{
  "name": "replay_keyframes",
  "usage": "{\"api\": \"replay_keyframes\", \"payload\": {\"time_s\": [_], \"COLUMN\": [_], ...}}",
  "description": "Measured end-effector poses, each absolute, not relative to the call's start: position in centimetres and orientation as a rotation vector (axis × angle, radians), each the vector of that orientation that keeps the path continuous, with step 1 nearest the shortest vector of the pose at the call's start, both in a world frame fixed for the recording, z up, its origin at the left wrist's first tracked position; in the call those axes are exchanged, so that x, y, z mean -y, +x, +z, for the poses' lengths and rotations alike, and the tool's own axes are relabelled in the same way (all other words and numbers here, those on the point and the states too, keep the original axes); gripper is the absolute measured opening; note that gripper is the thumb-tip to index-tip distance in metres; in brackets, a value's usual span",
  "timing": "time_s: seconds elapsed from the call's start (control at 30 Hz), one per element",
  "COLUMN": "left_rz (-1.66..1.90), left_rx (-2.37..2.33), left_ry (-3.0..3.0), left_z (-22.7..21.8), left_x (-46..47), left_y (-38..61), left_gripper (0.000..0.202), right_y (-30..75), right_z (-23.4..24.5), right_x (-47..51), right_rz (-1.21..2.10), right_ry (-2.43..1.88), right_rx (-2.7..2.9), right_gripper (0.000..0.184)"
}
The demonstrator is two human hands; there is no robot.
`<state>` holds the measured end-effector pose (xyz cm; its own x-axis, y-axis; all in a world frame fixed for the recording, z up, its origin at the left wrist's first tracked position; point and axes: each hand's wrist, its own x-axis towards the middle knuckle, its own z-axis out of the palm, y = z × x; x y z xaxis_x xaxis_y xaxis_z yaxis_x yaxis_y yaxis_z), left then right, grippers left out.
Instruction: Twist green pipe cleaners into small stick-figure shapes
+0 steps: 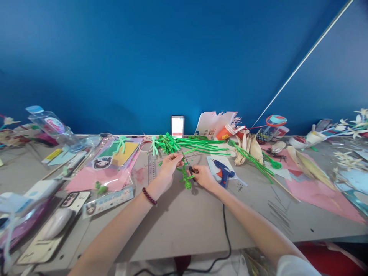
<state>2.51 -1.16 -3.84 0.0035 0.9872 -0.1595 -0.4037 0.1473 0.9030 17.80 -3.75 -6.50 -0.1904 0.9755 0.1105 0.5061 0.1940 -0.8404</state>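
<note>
My left hand [170, 165], with a dark bead bracelet at the wrist, pinches the upper part of a bent green pipe cleaner piece [186, 177] just above the table. My right hand [202, 176] is closed round small dark-handled scissors [191, 170], whose blades point up and left toward that green stem. Both hands meet over the middle of the grey table [184, 222]. A bundle of green pipe cleaners [195, 145] lies just behind the hands.
A blue glue gun [223, 171] lies right of my right hand, its black cord running to the front edge. A ruler [151, 168], pink paper sheets [316, 188], dried husks [249, 147], paper cups [227, 132], and packaged craft items [112, 168] crowd the table against a blue wall.
</note>
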Motion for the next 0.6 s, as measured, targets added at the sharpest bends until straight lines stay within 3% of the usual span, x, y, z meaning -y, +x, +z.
{"api": "replay_keyframes", "payload": {"time_s": [0.6], "left_rz": [1.227], "left_rx": [-1.009], "left_ry": [0.849], "left_z": [-3.67], "left_x": [1.16], "left_y": [2.26], "left_gripper": [0.022], "right_y": [17.58], "right_z": [-5.84], "right_x": [4.04], "right_rz": [1.265], "right_ry": [-1.258], "right_rx": [1.592], "right_gripper": [0.043]}}
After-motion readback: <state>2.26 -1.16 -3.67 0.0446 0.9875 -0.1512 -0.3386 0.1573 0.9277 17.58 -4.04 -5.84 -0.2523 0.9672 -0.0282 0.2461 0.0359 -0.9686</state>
